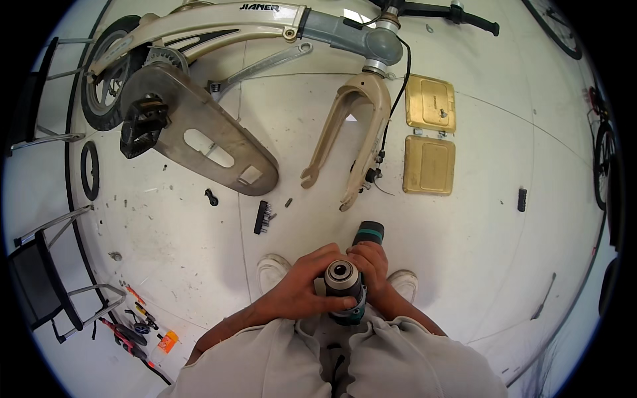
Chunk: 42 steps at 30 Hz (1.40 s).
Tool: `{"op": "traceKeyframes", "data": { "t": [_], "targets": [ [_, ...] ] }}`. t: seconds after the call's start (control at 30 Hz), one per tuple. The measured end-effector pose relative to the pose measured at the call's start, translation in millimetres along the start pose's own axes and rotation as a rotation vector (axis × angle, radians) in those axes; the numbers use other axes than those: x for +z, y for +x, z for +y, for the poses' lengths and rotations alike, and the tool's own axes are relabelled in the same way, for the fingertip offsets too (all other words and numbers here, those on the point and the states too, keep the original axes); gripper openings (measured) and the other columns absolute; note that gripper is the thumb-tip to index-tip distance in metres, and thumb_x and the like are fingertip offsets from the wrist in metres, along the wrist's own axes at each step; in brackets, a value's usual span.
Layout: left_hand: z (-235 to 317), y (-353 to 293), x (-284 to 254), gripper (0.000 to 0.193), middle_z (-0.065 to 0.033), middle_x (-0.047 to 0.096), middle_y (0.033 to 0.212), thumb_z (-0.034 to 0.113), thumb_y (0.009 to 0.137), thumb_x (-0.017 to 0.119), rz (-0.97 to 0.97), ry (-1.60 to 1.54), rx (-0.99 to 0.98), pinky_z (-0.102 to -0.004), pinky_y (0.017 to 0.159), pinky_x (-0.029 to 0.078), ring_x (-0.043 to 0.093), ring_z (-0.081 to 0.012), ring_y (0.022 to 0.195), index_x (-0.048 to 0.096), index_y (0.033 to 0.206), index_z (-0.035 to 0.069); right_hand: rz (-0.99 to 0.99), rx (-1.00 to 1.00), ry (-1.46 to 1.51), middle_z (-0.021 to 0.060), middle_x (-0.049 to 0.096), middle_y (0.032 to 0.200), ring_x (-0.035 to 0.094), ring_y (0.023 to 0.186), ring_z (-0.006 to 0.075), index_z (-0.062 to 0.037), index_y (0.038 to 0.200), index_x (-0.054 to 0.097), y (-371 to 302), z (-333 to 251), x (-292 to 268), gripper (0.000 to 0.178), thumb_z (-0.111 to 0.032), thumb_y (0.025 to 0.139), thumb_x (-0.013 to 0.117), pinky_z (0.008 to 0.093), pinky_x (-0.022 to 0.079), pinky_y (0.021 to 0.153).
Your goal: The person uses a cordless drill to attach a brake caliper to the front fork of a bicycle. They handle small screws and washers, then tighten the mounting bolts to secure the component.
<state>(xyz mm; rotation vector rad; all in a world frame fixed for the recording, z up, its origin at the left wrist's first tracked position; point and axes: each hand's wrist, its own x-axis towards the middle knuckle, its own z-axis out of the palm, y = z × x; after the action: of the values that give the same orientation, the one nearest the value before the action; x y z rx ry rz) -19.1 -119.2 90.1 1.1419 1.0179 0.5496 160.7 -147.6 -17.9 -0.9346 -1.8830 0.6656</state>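
A cordless drill (344, 282), dark with green parts, is between my two hands, its silver chuck turned up and no bit visible in it. My left hand (302, 282) wraps round the drill's body, thumb across its near side. Around the handle closes my right hand (373, 264), and the battery end (369, 232) sticks out beyond it. On the floor just ahead lie a black bit holder (261, 217) with several bits and a small loose metal piece (288, 202). Past them rests a bicycle frame (239, 23) with a beige front fork (361, 126) that has no wheel in it.
A large adjustable wrench (265, 65) lies beside the grey chain cover (219, 142). To the right are an open gold case (430, 166) and a black grip (522, 199). Folding chairs (46, 278) stand at the left, near scattered tools (129, 338). My shoes (272, 270) flank the drill.
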Motion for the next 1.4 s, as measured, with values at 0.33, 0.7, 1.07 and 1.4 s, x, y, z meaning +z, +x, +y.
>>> {"op": "traceKeyframes", "data": {
  "t": [0.33,0.7,1.07,1.4],
  "targets": [
    [0.1,0.1,1.0,0.047,-0.0044,0.050,0.088,0.014,0.065,0.078,-0.017,-0.033,0.007,-0.0291,0.073,0.041,0.051,-0.0161,0.081,0.060,0.108,0.008,0.011,0.000,-0.018,0.0158,0.063,0.099,0.063,0.090,0.0286,0.0015,0.101,0.058,-3.6,0.3,-0.2,0.034,-0.012,0.070,0.062,0.0423,0.050,0.082],
    [0.3,1.4,2.2,0.047,-0.0047,0.050,0.089,0.015,0.065,0.079,-0.030,-0.022,0.012,-0.0295,0.073,0.041,0.051,-0.0166,0.081,0.060,0.108,0.008,0.017,-0.001,-0.021,0.0149,0.063,0.097,0.063,0.089,0.0277,0.0008,0.100,0.058,-3.4,-0.6,-0.5,0.033,-0.013,0.071,0.064,0.0421,0.050,0.083],
    [-0.6,2.9,3.2,0.049,-0.0043,0.051,0.090,0.017,0.065,0.080,-0.042,-0.022,0.021,-0.0299,0.074,0.041,0.052,-0.0168,0.082,0.060,0.109,0.009,0.024,0.009,-0.022,0.0148,0.063,0.097,0.062,0.088,0.0282,0.0014,0.102,0.057,-6.9,-0.4,0.6,0.035,-0.011,0.070,0.065,0.0417,0.050,0.083],
    [0.7,0.4,-0.4,0.061,-0.0036,0.049,0.089,0.026,0.073,0.075,0.062,-0.165,0.036,-0.0302,0.068,0.039,0.043,-0.0142,0.076,0.052,0.123,0.000,0.038,0.031,-0.037,0.0140,0.063,0.097,0.062,0.087,0.0278,0.0002,0.103,0.057,-8.8,-0.4,0.4,0.038,-0.008,0.068,0.072,0.0403,0.050,0.082]
  ]
}}
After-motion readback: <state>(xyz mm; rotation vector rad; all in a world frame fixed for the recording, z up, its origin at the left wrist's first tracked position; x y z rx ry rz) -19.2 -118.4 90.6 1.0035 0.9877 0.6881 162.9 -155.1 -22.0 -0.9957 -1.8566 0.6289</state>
